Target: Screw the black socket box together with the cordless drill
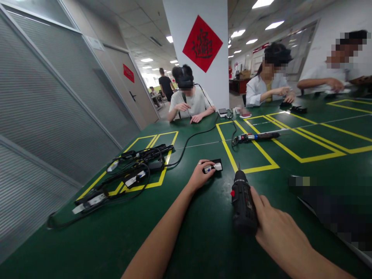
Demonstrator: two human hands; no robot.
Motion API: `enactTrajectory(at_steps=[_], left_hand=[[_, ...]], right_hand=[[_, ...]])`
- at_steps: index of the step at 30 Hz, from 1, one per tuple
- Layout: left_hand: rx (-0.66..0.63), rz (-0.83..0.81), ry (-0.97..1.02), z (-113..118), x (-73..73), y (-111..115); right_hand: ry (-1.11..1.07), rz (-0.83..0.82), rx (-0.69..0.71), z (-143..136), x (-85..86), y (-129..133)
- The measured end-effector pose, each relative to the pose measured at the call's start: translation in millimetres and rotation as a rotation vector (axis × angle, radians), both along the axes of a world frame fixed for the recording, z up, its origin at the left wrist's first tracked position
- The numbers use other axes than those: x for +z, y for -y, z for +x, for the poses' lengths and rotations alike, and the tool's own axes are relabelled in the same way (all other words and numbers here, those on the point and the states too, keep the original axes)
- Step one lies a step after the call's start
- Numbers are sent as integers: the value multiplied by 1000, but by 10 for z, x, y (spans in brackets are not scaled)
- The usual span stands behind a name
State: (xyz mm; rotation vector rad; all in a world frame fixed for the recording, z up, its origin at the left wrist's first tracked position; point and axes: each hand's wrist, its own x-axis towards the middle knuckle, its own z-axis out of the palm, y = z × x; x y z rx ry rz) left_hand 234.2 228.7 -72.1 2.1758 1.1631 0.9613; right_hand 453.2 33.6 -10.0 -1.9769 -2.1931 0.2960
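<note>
Drill (243, 205) is upright in my right hand (280, 226), fingers wrapped on its far side, bit pointing away from me. Left hand (201, 176) is narrow over a small black-and-white part (217, 166), pinning it to the table (200, 236), left of the bit and apart from it. Table's green, marked out in yellow tape (261, 169). Cable pile (145, 159) on the left, inside and over the tape; pen-like tool (263, 136) on the right, past the drill. Room: slatted partition (66, 89) and door (132, 91) left, white pillar (216, 87) with red poster (202, 43), three people seated across the table. Part is half covered by my fingers, so can't read its shape. Dark item (328, 211) at right is pixelated and cut off; maybe a bag, can't be sure.
</note>
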Motion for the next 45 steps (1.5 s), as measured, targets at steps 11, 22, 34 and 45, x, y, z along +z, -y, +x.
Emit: enactTrajectory(at_steps=[11,22,34,45], left_hand=[[-15,-6,-8,1,54,69],[-2,-7,-5,-9,22,54],[5,-34,-13,-14,33,71],[-9,-14,-10,-34,-8,36]], right_hand=[[21,-2,107,-64,-169,19],[-27,-81,156,-12,50,26],[359,182,-336,625,63,-333],[365,232,-352,592,33,-355]])
